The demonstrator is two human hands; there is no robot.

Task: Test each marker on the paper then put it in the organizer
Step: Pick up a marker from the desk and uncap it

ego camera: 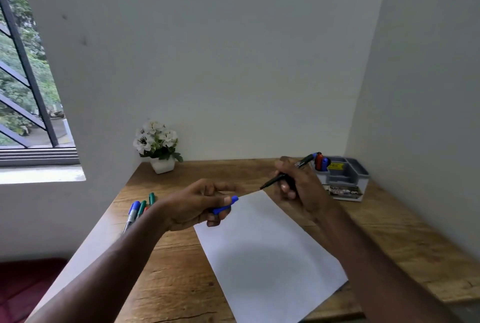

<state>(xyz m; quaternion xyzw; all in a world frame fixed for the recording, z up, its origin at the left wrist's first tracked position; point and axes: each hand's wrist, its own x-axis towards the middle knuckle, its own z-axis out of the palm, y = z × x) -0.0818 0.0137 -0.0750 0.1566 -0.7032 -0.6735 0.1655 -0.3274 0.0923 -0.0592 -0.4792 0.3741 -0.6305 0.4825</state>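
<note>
Wooden desk (181, 283) set into a corner between two pale walls, with a sheet of white paper (267, 257) lying askew at its centre. Right hand (298, 187), above the far right corner of the paper, grips an uncapped marker (280, 177), fingers curled round the barrel, dark tip pointing left and down and held just off the far edge of the sheet. Left hand (200, 204), over the far left corner of the paper, pinches a blue cap (224, 206) between thumb and fingers, the other fingers loosely bent. Both forearms cross the near part of the desk, one on either side of the paper.

Left of the paper, near the desk's left edge, lies a cluster of spare markers (137, 212) in blue, green and red, partly hidden behind the left wrist; their number cannot be made out. Beyond the paper's far right corner, against the right wall, stands a grey organizer (345, 180) with several compartments; a red and a blue marker stand upright in its far left compartment, close behind the right hand. Its front label is too blurred to read. A flower pot (162, 165) with white blooms occupies the far left corner of the desk, well apart from the paper.

Bare wood lies open between the paper and the pot. A barred window (26, 104) shows at far left, cut off by the frame.
</note>
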